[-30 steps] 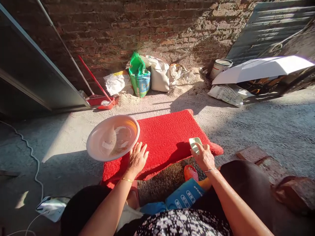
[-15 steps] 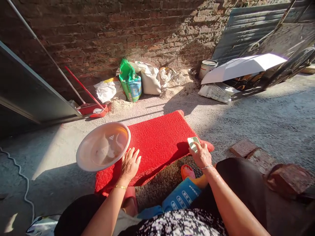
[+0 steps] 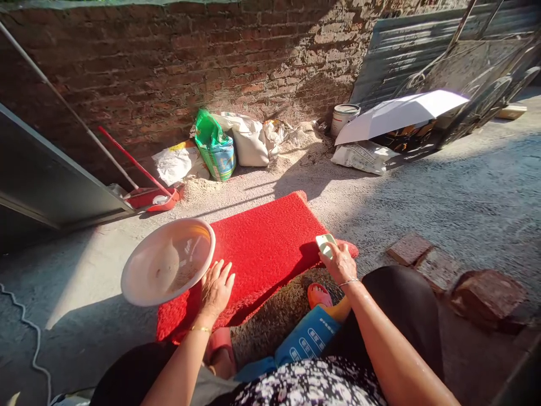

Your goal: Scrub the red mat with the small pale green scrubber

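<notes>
A thick red mat [image 3: 266,231] lies spread in front of my feet. My left hand [image 3: 216,290] rests on its near left part with fingers stretched out, holding nothing. Just beyond those fingers, a pale plastic basin [image 3: 146,269] overlaps the mat's left end; it looks tilted, and I cannot tell what is inside. Over the mat's right edge, my right hand [image 3: 341,263] is closed around a small pale green block with rounded corners [image 3: 325,243]. The underside of that block is hidden, so its kind is unclear.
Several bricks [image 3: 443,270] lie on the concrete at right. Along the brick wall [image 3: 169,62] stand a green bag [image 3: 216,149], a white sack [image 3: 251,148] and a bucket [image 3: 344,118]. A red dustpan [image 3: 163,200] is at left, an open white umbrella [image 3: 401,115] at right.
The view has shifted slightly, so the scene sits a little further left. Both hands keep nearly the same places on the mat, and the right hand keeps its hold on the pale green block.
</notes>
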